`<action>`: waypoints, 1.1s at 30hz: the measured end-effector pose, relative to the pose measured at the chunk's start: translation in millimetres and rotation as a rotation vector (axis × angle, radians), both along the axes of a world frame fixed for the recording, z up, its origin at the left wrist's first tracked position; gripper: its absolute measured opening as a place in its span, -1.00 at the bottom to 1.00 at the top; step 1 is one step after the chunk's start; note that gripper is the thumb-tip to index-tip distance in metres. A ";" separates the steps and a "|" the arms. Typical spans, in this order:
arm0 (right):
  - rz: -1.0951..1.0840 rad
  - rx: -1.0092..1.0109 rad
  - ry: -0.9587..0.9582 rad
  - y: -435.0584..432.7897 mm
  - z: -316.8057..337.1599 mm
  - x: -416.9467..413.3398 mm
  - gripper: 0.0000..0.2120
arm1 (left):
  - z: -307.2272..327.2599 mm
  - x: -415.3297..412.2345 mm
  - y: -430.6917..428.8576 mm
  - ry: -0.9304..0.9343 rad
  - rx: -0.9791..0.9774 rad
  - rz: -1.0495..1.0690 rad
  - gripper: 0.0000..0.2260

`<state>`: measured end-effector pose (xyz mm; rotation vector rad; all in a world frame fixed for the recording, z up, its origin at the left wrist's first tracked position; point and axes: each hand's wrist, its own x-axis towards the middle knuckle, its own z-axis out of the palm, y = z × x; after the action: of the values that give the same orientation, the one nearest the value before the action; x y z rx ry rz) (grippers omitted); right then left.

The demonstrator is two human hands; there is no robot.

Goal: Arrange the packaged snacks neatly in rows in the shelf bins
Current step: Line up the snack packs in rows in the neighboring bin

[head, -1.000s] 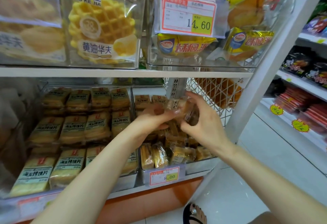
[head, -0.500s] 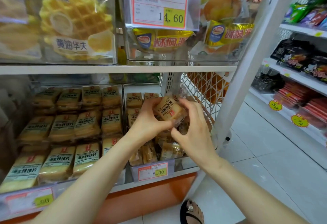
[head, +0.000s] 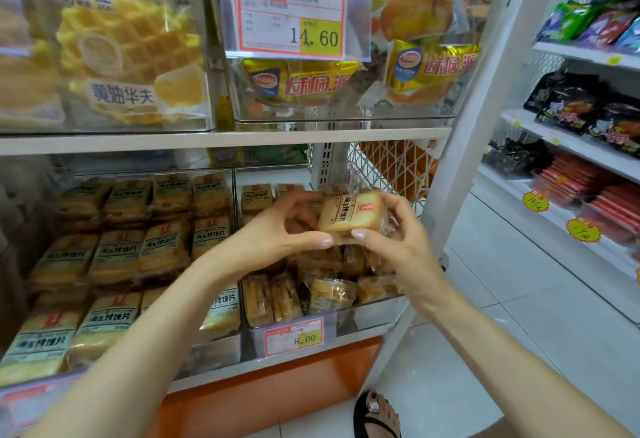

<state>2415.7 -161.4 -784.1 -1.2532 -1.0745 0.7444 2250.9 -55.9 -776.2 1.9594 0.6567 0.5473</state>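
I hold a small tan snack packet (head: 349,213) with a red logo above the right clear bin (head: 367,314) of the lower shelf. My left hand (head: 280,233) grips its left end, thumb underneath. My right hand (head: 398,230) pinches its right end. Below the packet, loose packets (head: 311,292) lie jumbled in that bin, with a few laid flat at its back. The left clear bin (head: 221,351) holds green-labelled packets (head: 117,250) in tidy rows.
An 8.00 price tag (head: 294,335) hangs on the right bin's front. The upper shelf (head: 225,138) carries waffle packs (head: 128,57) and yellow pie packs (head: 301,84). A white upright (head: 460,167) stands right, with another shelf rack (head: 581,160) across the tiled aisle.
Both hands have lifted the packet up out of the bin and turned it so its printed face looks toward me. The view has shifted right.
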 end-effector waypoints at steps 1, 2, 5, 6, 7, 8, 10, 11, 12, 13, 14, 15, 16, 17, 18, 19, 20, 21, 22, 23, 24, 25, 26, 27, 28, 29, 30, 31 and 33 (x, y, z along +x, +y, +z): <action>0.064 -0.016 0.111 -0.9 3.4 3.4 -0.46 | 2.6 -6.9 3.5 0.011 0.015 -0.012 -0.09; 0.140 -0.039 0.208 -1.7 4.3 6.4 -0.44 | 3.6 -13.7 6.0 0.027 0.051 -0.013 -0.06; 0.306 -0.137 0.402 -1.4 3.1 7.2 -0.33 | 3.0 -27.4 2.9 0.099 0.188 -0.024 -0.01; 0.339 -0.171 0.428 -0.7 2.1 6.1 -0.33 | 1.5 -30.0 0.2 0.122 0.227 -0.046 -0.02; 0.368 -0.201 0.453 0.2 1.4 4.3 -0.36 | 0.0 -31.9 -3.6 0.144 0.257 -0.068 -0.02; 0.393 -0.223 0.475 0.9 1.1 2.9 -0.40 | -1.9 -33.0 -6.9 0.159 0.275 -0.084 -0.03; 0.437 -0.249 0.502 2.3 1.8 -0.3 -0.46 | -6.1 -34.4 -11.4 0.158 0.299 -0.102 -0.06; 0.454 -0.255 0.510 3.3 1.0 -1.5 -0.47 | -7.2 -34.7 -13.4 0.151 0.310 -0.109 -0.09; 0.468 -0.260 0.519 4.3 -0.5 -1.7 -0.47 | -8.5 -34.8 -14.7 0.147 0.317 -0.114 -0.12; 0.477 -0.267 0.526 4.7 -0.7 -2.7 -0.46 | -9.1 -34.6 -15.8 0.145 0.322 -0.115 -0.15; 0.484 -0.279 0.523 5.0 -1.3 -3.4 -0.46 | -9.8 -34.8 -16.5 0.139 0.319 -0.112 -0.17; 0.489 -0.293 0.500 5.2 -1.5 -3.6 -0.47 | -10.7 -35.0 -16.9 0.126 0.309 -0.108 -0.20; 0.486 -0.303 0.455 5.4 -2.0 -3.6 -0.48 | -11.3 -35.1 -17.5 0.115 0.291 -0.104 -0.24; 0.473 -0.303 0.398 5.0 -2.3 -3.9 -0.49 | -12.0 -35.0 -18.2 0.111 0.261 -0.100 -0.27; 0.447 -0.294 0.334 4.8 -2.8 -4.0 -0.50 | -12.0 -34.6 -19.1 0.110 0.225 -0.096 -0.31; 0.408 -0.273 0.262 4.4 -3.5 -4.2 -0.51 | -12.2 -34.2 -19.6 0.110 0.190 -0.095 -0.33; 0.349 -0.240 0.162 3.2 -3.5 -4.7 -0.51 | -12.2 -33.9 -20.7 0.111 0.165 -0.091 -0.35; 0.270 -0.197 0.029 1.6 -3.3 -4.4 -0.51 | -12.5 -33.5 -21.3 0.112 0.152 -0.079 -0.36; 0.185 -0.155 -0.130 -0.1 -2.5 -3.4 -0.51 | -12.0 -33.3 -21.4 0.108 0.149 -0.050 -0.37; 0.114 -0.124 -0.298 -1.6 -1.4 -1.5 -0.51 | -11.4 -32.3 -19.8 0.103 0.153 -0.004 -0.37; 0.062 -0.104 -0.457 -3.2 -0.7 1.4 -0.52 | -10.1 -29.1 -16.7 0.094 0.163 0.053 -0.38; 0.028 -0.095 -0.581 -4.5 0.0 4.6 -0.53 | -9.2 -22.9 -9.5 0.081 0.177 0.105 -0.38; 0.003 -0.096 -0.660 -4.9 0.2 8.1 -0.56 | -7.8 -14.0 -0.8 0.070 0.196 0.136 -0.38; -0.021 -0.099 -0.702 -5.0 0.2 11.4 -0.60 | -6.8 -2.1 9.9 0.072 0.209 0.147 -0.38; -0.050 -0.096 -0.724 -4.4 0.0 15.1 -0.65 | -5.1 12.1 21.4 0.089 0.220 0.147 -0.38; -0.077 -0.094 -0.732 -4.1 0.0 18.8 -0.69 | -4.2 28.0 34.1 0.118 0.223 0.140 -0.37; -0.094 -0.101 -0.735 -4.7 0.7 22.2 -0.73 | -3.8 44.3 46.4 0.145 0.215 0.134 -0.36; -0.094 -0.117 -0.741 -5.5 1.5 25.8 -0.76 | -4.8 60.0 58.6 0.160 0.204 0.133 -0.35; -0.058 -0.162 -0.779 -7.3 0.9 32.6 -0.80 | -13.7 85.6 82.2 0.219 0.237 0.143 -0.36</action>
<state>2448.3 -168.7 -783.2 -1.7701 -1.6091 0.2862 2336.4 26.3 -789.9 2.2275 0.9086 0.5209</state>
